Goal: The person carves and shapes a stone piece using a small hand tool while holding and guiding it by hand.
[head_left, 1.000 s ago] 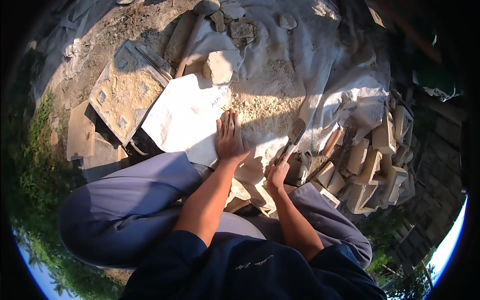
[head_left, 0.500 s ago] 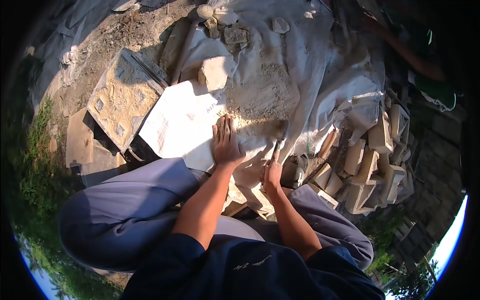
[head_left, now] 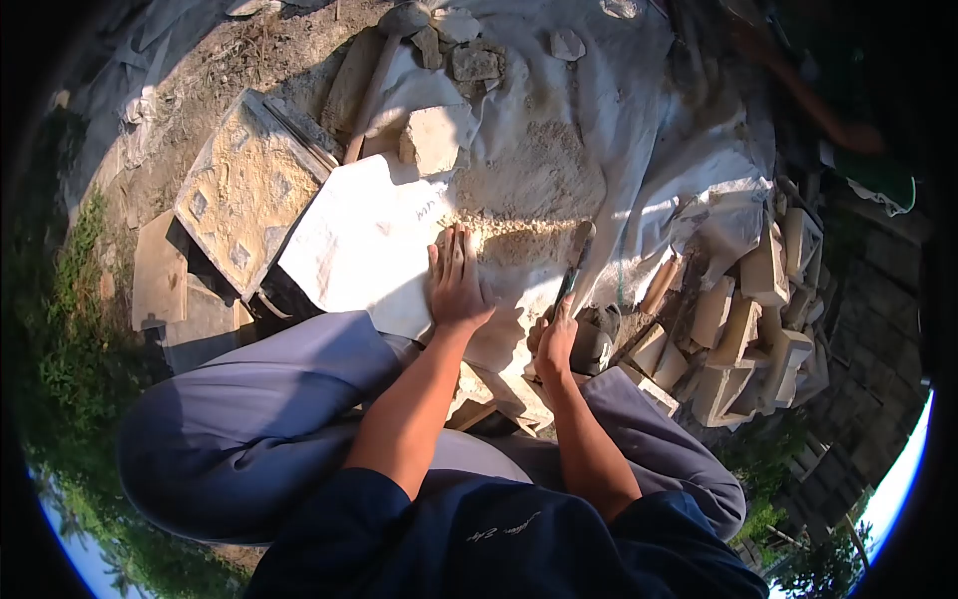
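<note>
My left hand (head_left: pixel 460 285) lies flat with its fingers stretched out on the white sheet (head_left: pixel 354 245). Its fingertips touch the edge of a strip of pale crumbs (head_left: pixel 534 226). In my right hand (head_left: pixel 554 344) is a narrow, flat-bladed tool (head_left: pixel 579 255), gripped at its near end. The blade points away from me and its tip is beside the right end of the crumbs. Beyond my left hand, a pale stone block (head_left: pixel 435 140) rests at the sheet's far edge. A patch of fine dust (head_left: pixel 534 165) covers the cloth ahead.
To the left stands a square mould-like block (head_left: pixel 244 195) coated with crumbs. A long-handled tool (head_left: pixel 371 100) leans near several rough stones (head_left: pixel 475 64). Cut pale blocks (head_left: pixel 743 329) are heaped at the right. Another person's arm (head_left: pixel 823 115) shows at the upper right.
The tool in my right hand has turned so that its blade points further right and away, at the crumb strip's right end. My left hand stays in place.
</note>
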Available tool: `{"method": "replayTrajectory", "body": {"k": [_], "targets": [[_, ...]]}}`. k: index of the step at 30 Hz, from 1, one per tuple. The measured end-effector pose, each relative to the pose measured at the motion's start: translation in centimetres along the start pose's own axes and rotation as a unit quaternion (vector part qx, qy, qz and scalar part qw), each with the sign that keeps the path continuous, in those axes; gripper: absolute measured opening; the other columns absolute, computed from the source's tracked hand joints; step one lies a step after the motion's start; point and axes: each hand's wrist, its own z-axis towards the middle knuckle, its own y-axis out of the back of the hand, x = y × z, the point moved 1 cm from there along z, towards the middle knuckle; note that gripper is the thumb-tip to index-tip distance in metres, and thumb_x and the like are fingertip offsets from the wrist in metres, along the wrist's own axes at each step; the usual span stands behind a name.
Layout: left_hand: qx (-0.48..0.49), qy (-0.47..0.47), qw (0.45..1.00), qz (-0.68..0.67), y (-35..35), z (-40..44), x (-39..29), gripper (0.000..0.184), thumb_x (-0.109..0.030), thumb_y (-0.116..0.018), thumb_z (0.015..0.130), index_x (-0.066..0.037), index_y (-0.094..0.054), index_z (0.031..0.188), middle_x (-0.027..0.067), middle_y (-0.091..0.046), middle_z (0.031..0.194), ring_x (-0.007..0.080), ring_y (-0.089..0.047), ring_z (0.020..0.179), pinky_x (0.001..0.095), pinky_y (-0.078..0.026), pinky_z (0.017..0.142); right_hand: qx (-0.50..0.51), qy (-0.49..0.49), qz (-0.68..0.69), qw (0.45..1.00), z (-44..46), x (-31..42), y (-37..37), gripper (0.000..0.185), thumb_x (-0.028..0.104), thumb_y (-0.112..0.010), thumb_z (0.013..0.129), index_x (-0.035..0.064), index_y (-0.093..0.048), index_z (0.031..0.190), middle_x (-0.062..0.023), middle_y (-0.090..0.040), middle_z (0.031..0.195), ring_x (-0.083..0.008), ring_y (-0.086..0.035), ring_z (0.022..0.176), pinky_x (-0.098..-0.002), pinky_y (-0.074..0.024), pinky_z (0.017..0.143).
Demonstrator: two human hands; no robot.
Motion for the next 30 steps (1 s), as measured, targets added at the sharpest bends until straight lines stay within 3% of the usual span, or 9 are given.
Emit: {"method": "replayTrajectory", "body": {"k": [3,5,6,9,15,18,21,25,30], "targets": [[0.014,0.015,1.000,-0.002,0.1,-0.1,0.1,0.075,-0.019,-0.045,0.081,0.006,-0.034,0.150,0.0207,-0.037,0.157,0.0338,-0.029,0.149,0.0545,-0.017,0.123,0.062,0.134,0.017,0.989,-0.5,0.4,0.1,0.062,0.059,-0.039,0.104,0.0150,-0.031,0.061,0.0046,-0.030,0.049,-0.0080,-0.029,0.037,-0.0274,-0.0217,0.035],[0.005,0.008,1.000,0.007,0.1,0.0,-0.1,0.075,-0.018,-0.046,0.080,0.006,-0.034,0.150,0.0208,-0.037,0.156,0.0340,-0.029,0.149,0.0548,-0.017,0.123,0.004,0.079,-0.053,0.995,1.0,-2.4,1.1,0.064,0.062,-0.040,0.102,0.0157,-0.031,0.059,0.0047,-0.030,0.049,-0.0084,-0.029,0.037,-0.0281,-0.0221,0.035],[0.016,0.011,1.000,-0.006,0.4,0.0,-0.2,0.075,-0.018,-0.047,0.080,0.006,-0.034,0.150,0.0214,-0.037,0.156,0.0347,-0.030,0.149,0.0552,-0.017,0.122,-0.006,-0.059,-0.094,0.994,1.2,-2.4,1.0,0.066,0.065,-0.042,0.100,0.0163,-0.031,0.057,0.0048,-0.031,0.049,-0.0087,-0.029,0.037,-0.0286,-0.0232,0.035],[0.003,0.001,1.000,-0.008,0.1,0.0,-0.1,0.075,-0.019,-0.047,0.080,0.006,-0.034,0.150,0.0217,-0.037,0.156,0.0350,-0.029,0.149,0.0557,-0.017,0.122,-0.004,-0.070,-0.076,0.995,0.7,-1.4,0.4,0.063,0.066,-0.042,0.100,0.0168,-0.033,0.062,0.0053,-0.026,0.048,-0.0098,-0.026,0.034,-0.0292,-0.0190,0.034],[0.033,0.014,0.999,-0.001,0.3,-0.4,0.2,0.073,-0.020,-0.046,0.082,0.007,-0.035,0.149,0.0238,-0.036,0.156,0.0354,-0.027,0.150,0.0561,-0.017,0.122,0.035,0.151,-0.038,0.987,0.0,-1.0,0.6,0.066,0.064,-0.038,0.102,0.0140,-0.032,0.059,0.0039,-0.030,0.048,-0.0086,-0.027,0.037,-0.0291,-0.0198,0.036],[0.011,0.007,1.000,0.002,0.4,0.1,-0.2,0.075,-0.018,-0.050,0.078,0.006,-0.037,0.148,0.0211,-0.038,0.155,0.0349,-0.030,0.149,0.0547,-0.018,0.122,-0.030,-0.032,-0.124,0.991,0.5,-2.0,0.5,0.070,0.067,-0.037,0.101,0.0143,-0.030,0.056,0.0034,-0.029,0.047,-0.0108,-0.027,0.037,-0.0318,-0.0218,0.035],[0.002,0.000,1.000,-0.013,0.5,0.2,-0.2,0.073,-0.019,-0.047,0.081,0.006,-0.035,0.149,0.0233,-0.037,0.156,0.0353,-0.027,0.150,0.0548,-0.017,0.123,-0.008,-0.074,-0.051,0.996,0.3,-0.3,0.4,0.067,0.067,-0.037,0.101,0.0152,-0.031,0.059,0.0044,-0.029,0.047,-0.0096,-0.029,0.037,-0.0299,-0.0225,0.035],[0.032,0.019,0.999,-0.002,0.3,0.1,-0.1,0.074,-0.018,-0.047,0.080,0.006,-0.036,0.149,0.0229,-0.037,0.155,0.0349,-0.026,0.150,0.0537,-0.015,0.123,0.025,0.144,-0.029,0.989,0.1,-0.5,0.6,0.066,0.065,-0.038,0.102,0.0144,-0.031,0.060,0.0041,-0.031,0.048,-0.0082,-0.030,0.038,-0.0286,-0.0241,0.036],[0.026,0.012,1.000,0.000,0.2,0.0,0.0,0.076,-0.021,-0.048,0.081,0.006,-0.033,0.151,0.0215,-0.035,0.157,0.0353,-0.026,0.150,0.0548,-0.014,0.123,-0.007,-0.064,-0.079,0.995,0.3,-2.2,0.6,0.065,0.065,-0.038,0.101,0.0161,-0.031,0.059,0.0044,-0.027,0.047,-0.0102,-0.027,0.036,-0.0295,-0.0209,0.035]]}}
